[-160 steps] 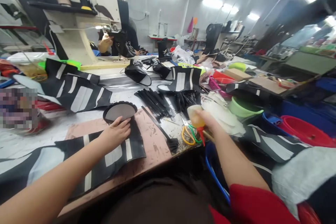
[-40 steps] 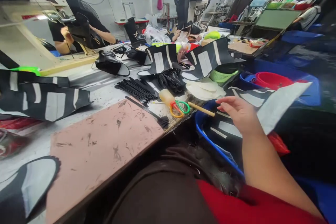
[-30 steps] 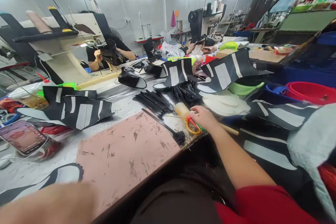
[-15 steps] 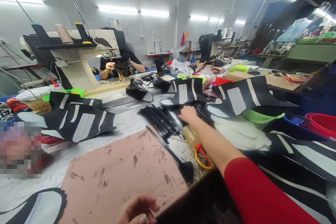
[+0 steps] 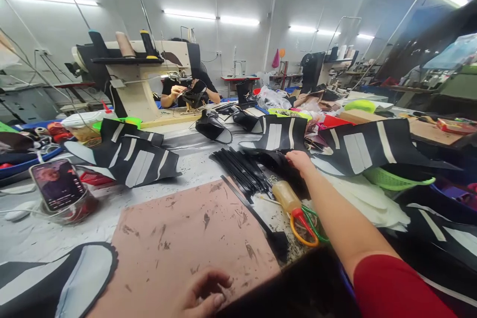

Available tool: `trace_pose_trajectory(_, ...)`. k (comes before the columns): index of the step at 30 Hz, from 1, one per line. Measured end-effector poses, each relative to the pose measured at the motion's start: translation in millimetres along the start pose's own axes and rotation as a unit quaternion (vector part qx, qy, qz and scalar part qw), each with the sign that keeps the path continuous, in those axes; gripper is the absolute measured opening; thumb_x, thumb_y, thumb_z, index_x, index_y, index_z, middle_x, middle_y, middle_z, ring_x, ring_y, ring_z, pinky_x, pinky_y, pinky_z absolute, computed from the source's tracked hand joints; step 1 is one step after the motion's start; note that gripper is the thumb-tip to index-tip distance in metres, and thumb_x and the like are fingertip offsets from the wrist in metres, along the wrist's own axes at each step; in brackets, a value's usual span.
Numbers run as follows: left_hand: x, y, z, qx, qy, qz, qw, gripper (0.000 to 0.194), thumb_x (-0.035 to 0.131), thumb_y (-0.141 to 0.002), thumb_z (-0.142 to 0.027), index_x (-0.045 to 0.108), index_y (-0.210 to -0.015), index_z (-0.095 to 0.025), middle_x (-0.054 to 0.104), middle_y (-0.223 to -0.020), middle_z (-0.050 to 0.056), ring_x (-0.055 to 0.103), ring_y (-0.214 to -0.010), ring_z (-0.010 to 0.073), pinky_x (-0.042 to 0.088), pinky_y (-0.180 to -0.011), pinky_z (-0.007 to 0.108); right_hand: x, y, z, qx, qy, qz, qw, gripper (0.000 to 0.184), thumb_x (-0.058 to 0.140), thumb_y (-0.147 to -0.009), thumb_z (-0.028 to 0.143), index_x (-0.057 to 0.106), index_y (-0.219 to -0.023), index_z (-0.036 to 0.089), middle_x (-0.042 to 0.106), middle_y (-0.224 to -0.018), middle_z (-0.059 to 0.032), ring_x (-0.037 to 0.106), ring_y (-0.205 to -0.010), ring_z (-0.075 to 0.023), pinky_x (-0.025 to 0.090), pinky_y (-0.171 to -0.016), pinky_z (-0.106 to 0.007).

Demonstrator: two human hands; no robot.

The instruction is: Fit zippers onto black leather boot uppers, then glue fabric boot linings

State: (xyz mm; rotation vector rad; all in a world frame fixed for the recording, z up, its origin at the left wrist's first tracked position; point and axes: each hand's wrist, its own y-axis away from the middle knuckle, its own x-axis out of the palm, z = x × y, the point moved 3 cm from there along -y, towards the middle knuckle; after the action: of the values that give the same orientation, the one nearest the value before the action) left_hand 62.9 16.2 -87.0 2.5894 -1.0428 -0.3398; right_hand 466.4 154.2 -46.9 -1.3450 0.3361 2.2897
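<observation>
My right hand [image 5: 302,163] reaches across the table and rests on a heap of black pieces [image 5: 278,161], fingers bent down into it; what they grip, if anything, is hidden. Just left of it lies a bundle of black strips [image 5: 240,170]. A squeeze bottle with a red nozzle [image 5: 288,198] and scissors with orange and green handles [image 5: 307,226] lie under my forearm. My left hand [image 5: 203,295] sits at the near edge of the pink work mat [image 5: 186,238], fingers curled, nothing seen in it.
Black pieces with grey stripes lie left [image 5: 130,156], centre [image 5: 279,134] and right [image 5: 368,146]. A phone [image 5: 57,190] stands at left. A green basket [image 5: 395,179] and white cut pieces [image 5: 367,198] sit right. A person works at a sewing machine [image 5: 137,77] behind.
My right hand left the bottle and scissors and reached forward onto the black heap. My left hand came into view at the mat's near edge. The view rose.
</observation>
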Motion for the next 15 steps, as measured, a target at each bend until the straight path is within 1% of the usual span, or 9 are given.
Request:
trace_pose_trajectory(3,6.9,-10.0,-26.7,0.005,-0.127,0.001,0.992,0.031,0.055,-0.076,-0.04,0.059,-0.1,-0.022,0.061,-0.097,0.003,0.053,-0.09,0.0188,0.039,-0.079,0.029,-7.4,-2.5,2.5,-0.051,0.082,-0.014,0.995,0.016,0.048,-0.082,0.022,0.062,-0.081,0.013,0.063,-0.08,-0.0074,0.058,-0.08,-0.0207,0.043,-0.067,-0.03)
trace_pose_trajectory(5,12.1,-19.8,-48.3,0.024,-0.208,0.018,0.978,0.027,0.054,-0.075,-0.033,0.059,-0.1,-0.023,0.061,-0.099,0.002,0.054,-0.088,0.0167,0.041,-0.076,0.027,-7.7,-4.1,4.9,-0.103,0.135,0.003,0.986,0.007,0.057,-0.073,0.017,0.063,-0.076,0.016,0.063,-0.081,-0.0068,0.058,-0.082,-0.0222,0.041,-0.067,-0.03)
trace_pose_trajectory(7,16.9,-33.5,-69.0,0.06,-0.273,0.048,0.959,0.027,0.053,-0.076,-0.033,0.059,-0.101,-0.024,0.061,-0.1,0.002,0.055,-0.087,0.0157,0.043,-0.074,0.026,-4.4,-3.8,6.9,-0.153,0.183,0.027,0.971,0.014,0.06,-0.067,0.011,0.064,-0.078,0.017,0.064,-0.084,-0.0073,0.058,-0.084,-0.0229,0.04,-0.068,-0.03)
trace_pose_trajectory(9,20.2,-53.3,-87.6,0.107,-0.332,0.067,0.935,0.029,0.052,-0.077,-0.035,0.058,-0.103,-0.024,0.062,-0.101,0.002,0.056,-0.088,0.0167,0.043,-0.076,0.028,0.8,-1.6,8.7,-0.195,0.224,0.038,0.954,0.025,0.056,-0.068,0.006,0.064,-0.088,0.018,0.063,-0.093,-0.01,0.056,-0.089,-0.0239,0.039,-0.07,-0.031)
trace_pose_trajectory(11,21.0,-81.9,-103.6,0.137,-0.374,0.052,0.916,0.028,0.056,-0.076,-0.034,0.06,-0.101,-0.024,0.063,-0.1,0.003,0.057,-0.091,0.0193,0.042,-0.08,0.031,7.8,1.5,11.0,-0.239,0.259,0.041,0.935,0.032,0.05,-0.071,0.004,0.063,-0.096,0.019,0.058,-0.111,-0.0123,0.052,-0.1,-0.0251,0.038,-0.075,-0.032)
trace_pose_trajectory(12,20.7,-99.7,-110.6,0.141,-0.383,0.034,0.912,0.026,0.058,-0.074,-0.031,0.061,-0.099,-0.023,0.064,-0.1,0.004,0.056,-0.092,0.0208,0.041,-0.082,0.033,11.7,2.7,12.1,-0.262,0.274,0.043,0.924,0.034,0.048,-0.073,0.003,0.063,-0.098,0.019,0.054,-0.119,-0.0123,0.049,-0.106,-0.0254,0.037,-0.079,-0.033)
trace_pose_trajectory(13,20.2,-119.8,-116.9,0.134,-0.379,0.01,0.915,0.023,0.06,-0.073,-0.029,0.062,-0.095,-0.022,0.064,-0.099,0.004,0.056,-0.094,0.0223,0.04,-0.085,0.035,15.6,3.3,12.8,-0.283,0.288,0.047,0.914,0.034,0.046,-0.074,0.003,0.063,-0.099,0.019,0.05,-0.125,-0.0117,0.045,-0.11,-0.0256,0.035,-0.082,-0.034)
trace_pose_trajectory(15,21.2,-164.6,-127.8,0.113,-0.358,-0.026,0.926,0.017,0.062,-0.072,-0.024,0.063,-0.088,-0.019,0.064,-0.099,0.005,0.055,-0.099,0.0237,0.038,-0.089,0.036,22.1,1.8,13.0,-0.314,0.314,0.056,0.894,0.033,0.043,-0.076,0.004,0.064,-0.097,0.017,0.049,-0.127,-0.012,0.043,-0.113,-0.026,0.033,-0.085,-0.036)
